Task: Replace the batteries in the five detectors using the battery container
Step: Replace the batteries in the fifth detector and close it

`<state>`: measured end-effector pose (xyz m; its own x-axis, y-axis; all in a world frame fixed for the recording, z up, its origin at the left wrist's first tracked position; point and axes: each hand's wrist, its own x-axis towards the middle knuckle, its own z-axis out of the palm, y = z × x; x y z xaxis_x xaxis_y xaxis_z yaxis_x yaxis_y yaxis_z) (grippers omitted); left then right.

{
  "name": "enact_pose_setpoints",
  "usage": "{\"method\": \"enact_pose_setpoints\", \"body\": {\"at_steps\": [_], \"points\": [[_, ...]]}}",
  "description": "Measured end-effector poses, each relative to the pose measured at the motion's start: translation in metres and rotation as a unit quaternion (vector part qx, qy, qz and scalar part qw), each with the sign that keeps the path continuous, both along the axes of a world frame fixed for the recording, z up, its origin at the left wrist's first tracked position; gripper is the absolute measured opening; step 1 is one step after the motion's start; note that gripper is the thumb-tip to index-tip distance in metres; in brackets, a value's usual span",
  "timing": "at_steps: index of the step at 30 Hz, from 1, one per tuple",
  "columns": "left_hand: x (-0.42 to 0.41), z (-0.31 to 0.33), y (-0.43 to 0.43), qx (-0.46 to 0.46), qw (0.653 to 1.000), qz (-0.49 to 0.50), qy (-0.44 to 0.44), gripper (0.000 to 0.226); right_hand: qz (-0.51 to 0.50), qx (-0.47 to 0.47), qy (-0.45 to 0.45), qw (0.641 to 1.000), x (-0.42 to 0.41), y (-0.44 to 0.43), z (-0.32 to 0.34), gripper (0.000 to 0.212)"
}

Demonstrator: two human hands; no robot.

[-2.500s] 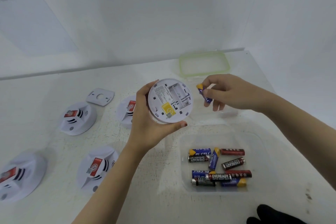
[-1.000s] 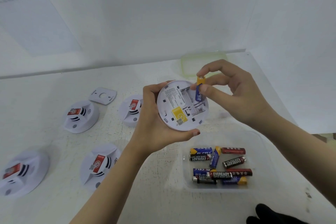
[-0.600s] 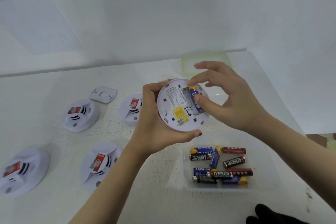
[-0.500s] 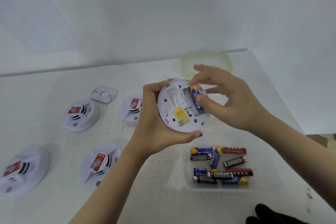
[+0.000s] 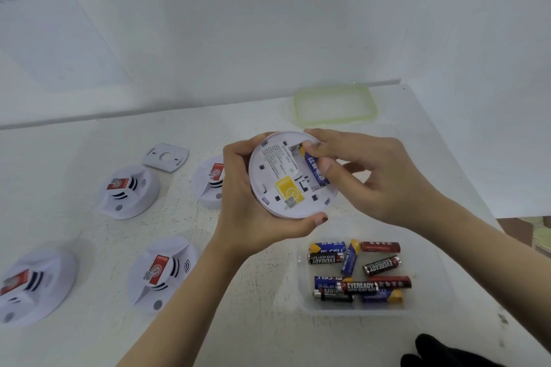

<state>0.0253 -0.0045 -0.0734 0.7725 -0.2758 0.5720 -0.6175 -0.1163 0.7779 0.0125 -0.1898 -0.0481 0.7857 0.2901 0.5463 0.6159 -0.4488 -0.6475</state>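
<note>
My left hand [image 5: 253, 229] grips a round white detector [image 5: 277, 176] above the table, its back side up and its battery compartment uncovered. A blue and yellow battery [image 5: 314, 171] lies in that compartment. My right hand [image 5: 381, 179] pinches it, index fingertip at its upper end and thumb on its side. Below my hands stands the clear battery container [image 5: 429, 277] with several loose batteries [image 5: 357, 271], blue, black and red.
Several other white detectors sit on the table: two at the back [image 5: 128, 192] [image 5: 208, 182] and two in front [image 5: 162, 271] [image 5: 32, 283]. A grey cover plate [image 5: 165, 156] lies behind them. The green-rimmed lid [image 5: 298, 110] lies at the back right. A black object [image 5: 441, 351] shows at the bottom right.
My right hand brought the blue battery from beside the detector down into the compartment, and it now lies flatter in the slot. My left hand tilted the detector slightly.
</note>
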Motion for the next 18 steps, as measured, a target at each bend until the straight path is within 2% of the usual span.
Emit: {"method": "enact_pose_setpoints", "body": {"at_steps": [2,5,6,7,8,9,10,12,15,18], "points": [[0.002,-0.001,0.002,0.006,1.0,-0.003,0.009,0.083,0.027,0.035,0.072,0.996,0.004,-0.006,0.002,0.031],[0.006,-0.003,0.011,0.015,1.0,0.021,0.007,0.089,0.058,0.149,0.243,0.957,0.011,-0.021,0.01,0.032],[0.007,-0.004,0.014,0.018,0.999,0.031,0.006,0.088,0.043,0.138,0.262,0.954,0.015,-0.028,0.013,0.035],[0.007,-0.005,0.017,0.021,0.999,0.038,0.004,0.087,0.017,0.081,0.255,0.963,0.02,-0.037,0.013,0.036],[0.007,-0.006,0.019,0.024,0.999,0.043,0.006,0.086,-0.016,-0.016,0.234,0.972,0.027,-0.047,0.013,0.034],[0.007,-0.007,0.02,0.026,0.999,0.045,0.011,0.086,-0.047,-0.134,0.22,0.965,0.035,-0.056,0.011,0.031],[0.006,-0.009,0.022,0.028,0.999,0.044,0.015,0.086,-0.069,-0.243,0.224,0.941,0.042,-0.063,0.01,0.027],[0.005,-0.011,0.023,0.032,0.998,0.044,0.019,0.086,-0.093,-0.385,0.255,0.882,0.051,-0.071,0.006,0.024],[0.005,-0.013,0.022,0.043,0.998,0.045,0.015,0.086,-0.095,-0.495,0.249,0.827,0.057,-0.067,0.003,0.025],[0.006,-0.014,0.02,0.049,0.998,0.042,0.013,0.087,-0.099,-0.551,0.203,0.803,0.063,-0.061,0.001,0.028]]}}
